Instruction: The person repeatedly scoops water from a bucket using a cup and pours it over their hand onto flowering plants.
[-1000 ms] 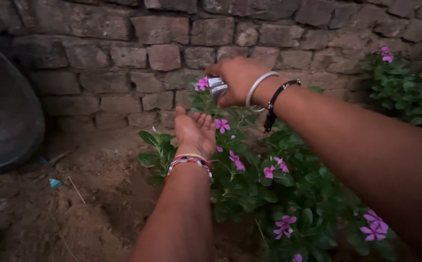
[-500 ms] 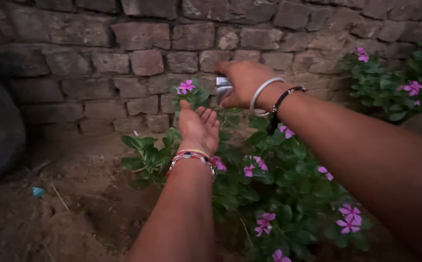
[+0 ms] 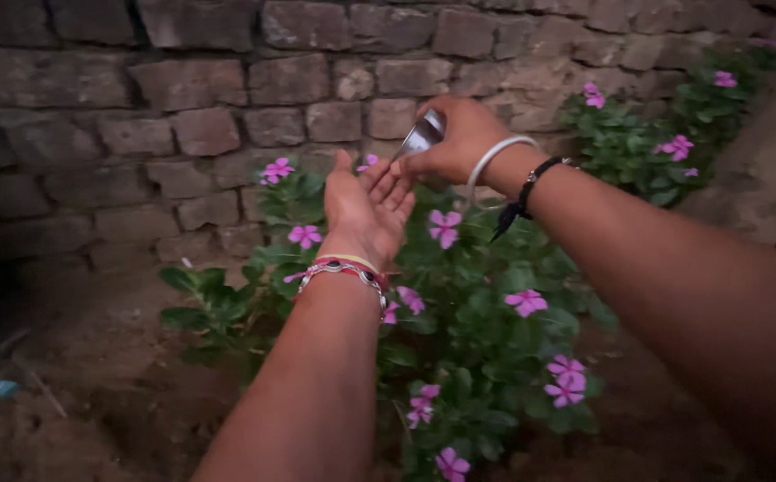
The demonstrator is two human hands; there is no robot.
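the right hand (image 3: 459, 138) grasps a small metal cup (image 3: 422, 136), tilted mouth-down toward the left hand (image 3: 366, 210), which is released, palm up.

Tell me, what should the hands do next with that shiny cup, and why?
Probably tip the cup a little more. The right hand holds it tilted, its mouth pointing down at the left hand, which waits open and palm up just below, above the pink flowers. I can't see anything pouring out yet, so a small extra tilt seems the likely move.
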